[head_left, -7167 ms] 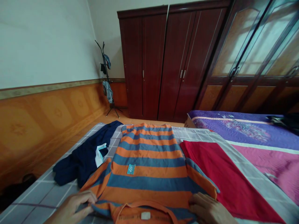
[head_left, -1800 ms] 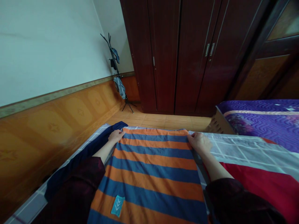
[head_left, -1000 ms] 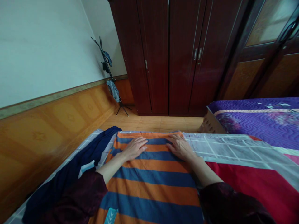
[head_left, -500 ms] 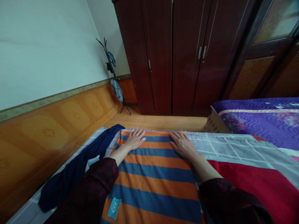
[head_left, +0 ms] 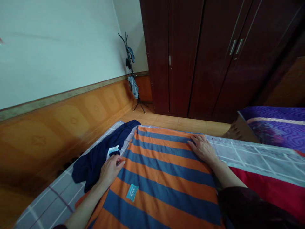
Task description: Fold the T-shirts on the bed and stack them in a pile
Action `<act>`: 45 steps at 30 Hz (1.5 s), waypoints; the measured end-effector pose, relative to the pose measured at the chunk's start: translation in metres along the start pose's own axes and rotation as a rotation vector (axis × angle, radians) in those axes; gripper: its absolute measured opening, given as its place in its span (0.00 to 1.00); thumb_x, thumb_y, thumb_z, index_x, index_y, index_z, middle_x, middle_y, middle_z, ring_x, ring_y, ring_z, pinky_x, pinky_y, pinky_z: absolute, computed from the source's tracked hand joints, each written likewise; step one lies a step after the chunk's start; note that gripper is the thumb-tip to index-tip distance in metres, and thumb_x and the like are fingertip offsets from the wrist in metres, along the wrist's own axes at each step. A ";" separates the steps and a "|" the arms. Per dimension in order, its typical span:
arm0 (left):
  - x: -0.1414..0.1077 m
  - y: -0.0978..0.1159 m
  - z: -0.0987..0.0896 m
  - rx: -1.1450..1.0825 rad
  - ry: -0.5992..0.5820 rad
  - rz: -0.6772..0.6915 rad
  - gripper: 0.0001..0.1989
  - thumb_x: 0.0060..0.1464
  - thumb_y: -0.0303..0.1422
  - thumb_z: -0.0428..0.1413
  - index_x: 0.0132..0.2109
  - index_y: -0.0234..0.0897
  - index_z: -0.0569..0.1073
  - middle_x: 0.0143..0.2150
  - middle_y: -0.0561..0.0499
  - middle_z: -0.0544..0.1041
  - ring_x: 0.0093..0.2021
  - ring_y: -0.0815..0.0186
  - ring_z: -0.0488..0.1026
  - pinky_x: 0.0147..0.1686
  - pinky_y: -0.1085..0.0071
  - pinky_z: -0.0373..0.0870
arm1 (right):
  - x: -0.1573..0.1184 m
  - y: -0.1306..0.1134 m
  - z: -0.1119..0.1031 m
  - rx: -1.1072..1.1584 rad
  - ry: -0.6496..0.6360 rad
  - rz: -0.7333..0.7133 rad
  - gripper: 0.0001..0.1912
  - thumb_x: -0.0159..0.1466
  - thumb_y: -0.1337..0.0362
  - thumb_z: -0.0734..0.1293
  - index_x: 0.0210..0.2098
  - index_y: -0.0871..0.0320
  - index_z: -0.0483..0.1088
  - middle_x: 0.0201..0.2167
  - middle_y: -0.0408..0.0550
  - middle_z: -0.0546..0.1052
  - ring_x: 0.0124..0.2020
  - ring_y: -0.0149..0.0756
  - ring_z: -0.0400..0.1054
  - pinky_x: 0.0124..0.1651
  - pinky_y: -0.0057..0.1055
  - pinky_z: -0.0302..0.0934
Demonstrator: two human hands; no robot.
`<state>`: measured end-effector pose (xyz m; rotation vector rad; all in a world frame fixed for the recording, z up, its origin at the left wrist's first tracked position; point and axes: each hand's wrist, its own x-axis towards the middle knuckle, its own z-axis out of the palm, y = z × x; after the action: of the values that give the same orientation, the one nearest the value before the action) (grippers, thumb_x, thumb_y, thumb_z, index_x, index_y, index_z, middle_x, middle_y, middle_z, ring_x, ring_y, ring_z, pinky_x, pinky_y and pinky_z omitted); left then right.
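An orange and blue striped shirt (head_left: 166,178) lies spread in front of me, with a small teal patch (head_left: 132,192) on its left part. My left hand (head_left: 111,168) is at the shirt's left edge, its thumb and fingers pinched together on the fabric there. At the far right corner, my right hand (head_left: 202,148) rests flat on the cloth with its fingers stretched out. Beside my left hand lies a dark navy garment (head_left: 95,163) with a white and light-blue piece (head_left: 112,150) on it.
Under the clothes is a grey checked sheet (head_left: 250,152). Red cloth (head_left: 264,184) lies to the right. Beyond stand a dark wooden wardrobe (head_left: 181,63), a coat rack (head_left: 130,60) and a purple-covered bed (head_left: 281,127). A tiled wall (head_left: 71,121) runs along the left.
My left hand has moved from the shirt's far left part back toward me and now pinches its left edge. My right hand stays at the far right corner. The view has turned left.
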<state>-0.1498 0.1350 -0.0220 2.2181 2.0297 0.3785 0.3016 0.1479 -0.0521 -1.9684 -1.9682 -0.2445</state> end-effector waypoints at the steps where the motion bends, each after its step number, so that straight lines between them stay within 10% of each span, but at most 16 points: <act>1: -0.001 -0.001 0.001 -0.005 0.005 -0.031 0.06 0.57 0.36 0.51 0.37 0.41 0.71 0.38 0.53 0.76 0.39 0.65 0.74 0.36 0.74 0.64 | 0.000 0.002 0.002 0.002 -0.002 -0.006 0.25 0.68 0.54 0.52 0.53 0.64 0.67 0.54 0.57 0.69 0.57 0.46 0.59 0.58 0.41 0.52; 15: 0.008 -0.032 -0.017 0.072 -0.057 -0.146 0.10 0.60 0.34 0.46 0.29 0.40 0.65 0.31 0.52 0.75 0.35 0.62 0.73 0.31 0.72 0.59 | 0.004 0.019 0.018 0.062 0.029 -0.059 0.26 0.66 0.52 0.53 0.52 0.63 0.69 0.53 0.57 0.70 0.57 0.46 0.59 0.59 0.42 0.52; 29: 0.013 -0.001 -0.027 0.150 -0.088 -0.015 0.06 0.57 0.34 0.49 0.39 0.42 0.70 0.42 0.49 0.77 0.43 0.59 0.74 0.39 0.69 0.65 | 0.001 -0.004 -0.007 -0.113 0.040 -0.071 0.27 0.64 0.50 0.58 0.54 0.63 0.66 0.56 0.60 0.66 0.58 0.52 0.58 0.58 0.46 0.51; 33: 0.041 0.043 -0.011 0.034 -0.099 0.338 0.18 0.62 0.38 0.44 0.57 0.43 0.65 0.58 0.49 0.69 0.58 0.63 0.65 0.56 0.68 0.60 | -0.001 -0.023 -0.012 0.062 -0.089 -0.206 0.23 0.65 0.53 0.58 0.54 0.60 0.67 0.57 0.57 0.66 0.57 0.44 0.60 0.57 0.39 0.54; 38: 0.097 0.072 0.014 0.117 -0.098 0.232 0.23 0.61 0.38 0.44 0.60 0.29 0.63 0.63 0.34 0.62 0.63 0.47 0.57 0.59 0.52 0.53 | -0.005 -0.016 -0.019 -0.044 -0.054 0.001 0.20 0.64 0.55 0.59 0.48 0.62 0.71 0.52 0.60 0.70 0.52 0.51 0.63 0.52 0.44 0.58; 45: 0.147 0.083 0.044 0.088 -0.132 0.231 0.28 0.61 0.47 0.41 0.65 0.43 0.55 0.69 0.46 0.50 0.68 0.50 0.45 0.62 0.48 0.43 | -0.005 -0.013 -0.008 -0.024 -0.074 -0.105 0.24 0.64 0.51 0.59 0.54 0.58 0.67 0.57 0.55 0.66 0.57 0.49 0.57 0.56 0.44 0.54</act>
<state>-0.0473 0.2762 -0.0277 2.4669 1.7635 0.1591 0.2899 0.1400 -0.0454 -1.9166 -2.1276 -0.2253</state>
